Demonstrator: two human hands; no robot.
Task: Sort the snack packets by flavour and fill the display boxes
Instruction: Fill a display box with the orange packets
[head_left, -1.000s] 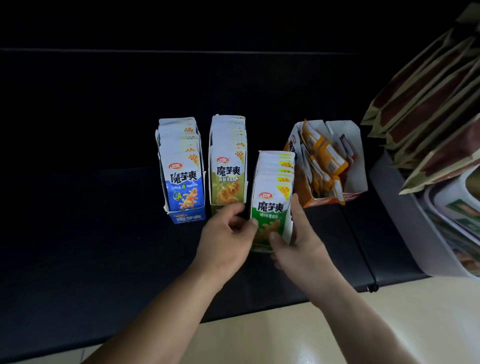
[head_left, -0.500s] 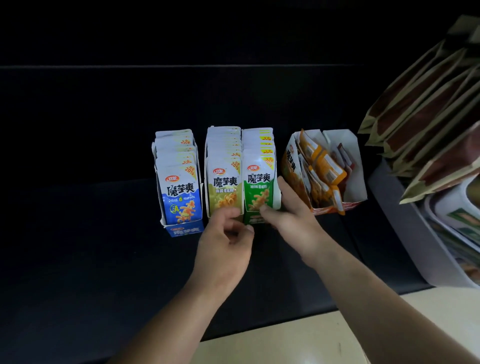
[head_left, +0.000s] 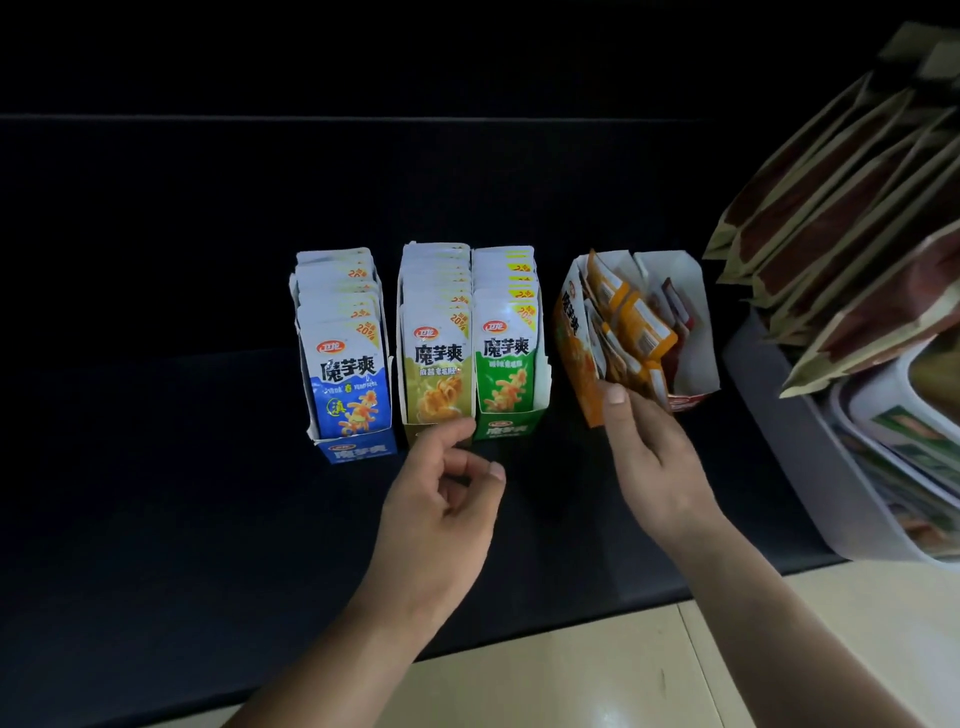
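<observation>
Cream floor (head_left: 571, 675) nearest, then the black table (head_left: 156, 467) edge. Both forearms reach in over it.

Left hand (head_left: 441, 509) is at the table's middle, fingers (head_left: 451, 430) loosely curled, thumb and forefinger narrowly apart, holding nothing. The forefinger tip is at the near lip of the yellow box (head_left: 415, 434); contact is unclear.

Right hand (head_left: 657, 467) is just right of it, thumb laid on the near corner of the orange box (head_left: 574, 353). Its fingertips are hidden at the box's near wall, so I cannot tell if it grips.

Four boxes stand in a row past the hands. Blue box (head_left: 358, 451) is leftmost, a gap apart from the rest, full of upright blue packets (head_left: 348, 384). The yellow box and green box (head_left: 511, 428) touch side by side, full of yellow packets (head_left: 436, 374) and green packets (head_left: 506, 374), all upright and facing the camera. The orange box is turned at an angle, apart from the green box. It holds loose, tilted orange packets (head_left: 639, 327) with some dark red packets (head_left: 675, 312) behind them, and the right half looks part empty.

Far right: a grey bin (head_left: 779, 415) on the table, with brown bags (head_left: 831, 218) leaning over it.
</observation>
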